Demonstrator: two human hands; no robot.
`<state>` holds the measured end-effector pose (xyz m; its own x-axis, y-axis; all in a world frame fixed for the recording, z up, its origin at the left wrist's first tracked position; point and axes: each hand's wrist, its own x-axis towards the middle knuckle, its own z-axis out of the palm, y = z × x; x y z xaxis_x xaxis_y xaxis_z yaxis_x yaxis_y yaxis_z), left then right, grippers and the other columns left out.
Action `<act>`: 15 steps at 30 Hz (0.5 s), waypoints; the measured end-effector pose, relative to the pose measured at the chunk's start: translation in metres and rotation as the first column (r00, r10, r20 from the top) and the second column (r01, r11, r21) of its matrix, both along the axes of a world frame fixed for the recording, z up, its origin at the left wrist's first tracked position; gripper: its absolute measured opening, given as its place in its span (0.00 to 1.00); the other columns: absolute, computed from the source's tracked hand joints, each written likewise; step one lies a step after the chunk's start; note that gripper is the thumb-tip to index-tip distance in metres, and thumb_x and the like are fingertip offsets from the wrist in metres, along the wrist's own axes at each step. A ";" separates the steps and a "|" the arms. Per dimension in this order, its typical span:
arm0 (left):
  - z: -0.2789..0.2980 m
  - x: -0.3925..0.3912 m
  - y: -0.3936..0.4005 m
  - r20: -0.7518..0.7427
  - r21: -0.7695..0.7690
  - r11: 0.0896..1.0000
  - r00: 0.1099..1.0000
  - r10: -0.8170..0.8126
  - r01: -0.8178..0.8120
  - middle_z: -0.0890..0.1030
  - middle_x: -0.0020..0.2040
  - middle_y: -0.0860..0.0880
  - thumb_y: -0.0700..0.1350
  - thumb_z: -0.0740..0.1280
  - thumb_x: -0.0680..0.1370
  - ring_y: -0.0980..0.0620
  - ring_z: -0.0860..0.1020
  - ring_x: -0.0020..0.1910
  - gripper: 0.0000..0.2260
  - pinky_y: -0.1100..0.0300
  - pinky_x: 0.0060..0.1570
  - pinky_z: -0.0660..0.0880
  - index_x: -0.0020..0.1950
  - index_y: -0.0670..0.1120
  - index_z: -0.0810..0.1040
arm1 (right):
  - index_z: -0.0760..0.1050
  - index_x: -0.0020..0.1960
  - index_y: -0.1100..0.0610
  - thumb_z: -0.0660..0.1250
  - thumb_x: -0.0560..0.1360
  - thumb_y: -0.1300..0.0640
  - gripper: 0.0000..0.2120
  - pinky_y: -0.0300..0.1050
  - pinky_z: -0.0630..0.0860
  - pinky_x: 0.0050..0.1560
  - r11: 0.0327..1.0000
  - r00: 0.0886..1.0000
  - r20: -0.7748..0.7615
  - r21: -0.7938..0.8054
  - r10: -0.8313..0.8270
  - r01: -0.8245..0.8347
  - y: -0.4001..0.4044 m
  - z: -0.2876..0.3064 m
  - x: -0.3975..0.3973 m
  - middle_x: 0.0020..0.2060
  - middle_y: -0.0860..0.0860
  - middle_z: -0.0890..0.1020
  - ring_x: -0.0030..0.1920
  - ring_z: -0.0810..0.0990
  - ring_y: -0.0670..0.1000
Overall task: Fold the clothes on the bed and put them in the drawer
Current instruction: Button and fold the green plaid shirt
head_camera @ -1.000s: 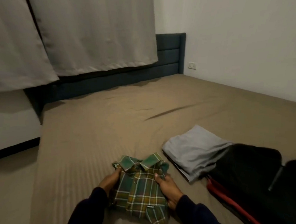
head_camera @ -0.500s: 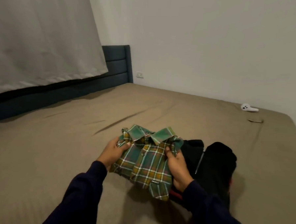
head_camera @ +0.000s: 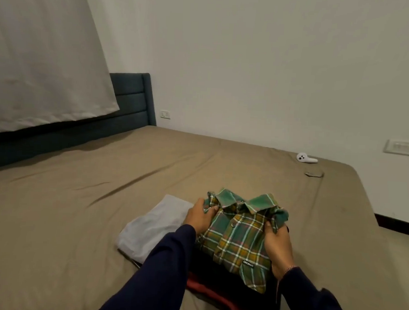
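A folded green and yellow plaid shirt (head_camera: 239, 235) lies collar-up over a dark garment with a red edge (head_camera: 206, 287) on the brown bed (head_camera: 77, 207). My left hand (head_camera: 199, 217) grips the shirt's left side near the collar, thumb on top. My right hand (head_camera: 278, 248) grips its right side, fingers tucked under the fold. A folded light grey garment (head_camera: 154, 228) lies flat just left of the pile, partly behind my left sleeve.
A white handheld controller (head_camera: 305, 158) and a small dark object (head_camera: 313, 174) lie near the bed's far right corner. A dark blue headboard (head_camera: 133, 101) and a pale curtain (head_camera: 38, 51) stand at the left. The bed's right edge drops to the floor by the wall.
The plaid shirt has been carried from the open bed on the left onto the dark garment at the right, both hands still holding it. The view has swung right.
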<state>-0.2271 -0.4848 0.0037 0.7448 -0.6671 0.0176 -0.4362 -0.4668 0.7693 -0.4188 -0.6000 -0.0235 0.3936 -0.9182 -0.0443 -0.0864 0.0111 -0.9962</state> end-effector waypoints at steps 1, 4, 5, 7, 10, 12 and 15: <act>-0.009 0.001 -0.002 0.007 0.083 0.996 1.000 0.010 -0.010 0.77 0.65 0.41 0.60 0.62 0.81 0.40 0.75 0.63 0.23 0.54 0.53 0.71 0.64 0.43 0.70 | 0.68 0.70 0.50 0.60 0.83 0.48 0.17 0.58 0.76 0.62 1.000 0.999 -0.035 -0.012 0.003 -0.004 -0.002 -0.008 -0.002 0.61 0.51 0.79 0.58 0.79 0.56; -0.032 0.008 -0.003 -0.015 0.211 0.976 0.998 0.062 -0.057 0.76 0.66 0.39 0.64 0.61 0.80 0.40 0.75 0.63 0.30 0.53 0.56 0.73 0.67 0.39 0.71 | 0.66 0.71 0.53 0.62 0.82 0.46 0.21 0.51 0.75 0.58 0.997 0.988 -0.143 -0.032 0.058 -0.063 -0.003 -0.029 -0.007 0.59 0.51 0.79 0.55 0.78 0.55; -0.039 0.011 -0.004 -0.024 0.224 0.973 0.998 0.064 -0.057 0.78 0.64 0.39 0.65 0.61 0.79 0.40 0.77 0.61 0.30 0.54 0.56 0.74 0.65 0.39 0.72 | 0.66 0.71 0.53 0.62 0.82 0.45 0.22 0.50 0.75 0.56 0.997 0.983 -0.171 -0.028 0.066 -0.072 -0.004 -0.034 -0.007 0.59 0.52 0.79 0.54 0.78 0.55; -0.044 0.013 -0.003 -0.024 0.246 0.968 0.998 0.058 -0.050 0.81 0.60 0.40 0.67 0.61 0.78 0.41 0.79 0.57 0.31 0.54 0.53 0.76 0.62 0.39 0.75 | 0.65 0.71 0.53 0.62 0.81 0.43 0.23 0.50 0.75 0.55 0.997 0.978 -0.197 -0.022 0.066 -0.071 -0.004 -0.041 -0.005 0.59 0.53 0.79 0.54 0.78 0.55; -0.047 0.013 -0.004 -0.008 0.272 0.960 0.997 0.072 -0.067 0.81 0.59 0.40 0.70 0.59 0.77 0.41 0.79 0.56 0.34 0.53 0.52 0.76 0.62 0.40 0.75 | 0.65 0.72 0.54 0.62 0.81 0.43 0.25 0.48 0.73 0.53 0.998 0.983 -0.177 -0.013 0.052 -0.055 -0.004 -0.045 -0.003 0.60 0.53 0.79 0.54 0.78 0.55; -0.044 0.011 -0.003 0.013 0.264 0.959 0.995 0.098 -0.098 0.79 0.62 0.40 0.71 0.59 0.76 0.40 0.78 0.58 0.35 0.53 0.50 0.74 0.64 0.41 0.73 | 0.66 0.71 0.54 0.64 0.80 0.42 0.25 0.48 0.74 0.52 0.999 0.987 -0.152 0.025 0.047 -0.044 -0.007 -0.046 -0.003 0.59 0.53 0.80 0.54 0.79 0.55; -0.041 0.017 -0.001 -0.066 0.196 0.968 0.983 0.170 -0.154 0.78 0.62 0.42 0.75 0.59 0.72 0.41 0.77 0.59 0.39 0.54 0.49 0.72 0.64 0.42 0.72 | 0.70 0.67 0.52 0.69 0.74 0.36 0.29 0.52 0.80 0.54 0.992 0.996 -0.087 0.123 0.026 -0.015 -0.015 -0.045 -0.004 0.56 0.51 0.82 0.52 0.82 0.54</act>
<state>-0.2101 -0.4861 -0.0376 0.8369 -0.5225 -0.1632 -0.2818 -0.6668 0.6899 -0.4227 -0.6153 -0.0681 0.4019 -0.8956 -0.1906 -0.1751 0.1292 -0.9760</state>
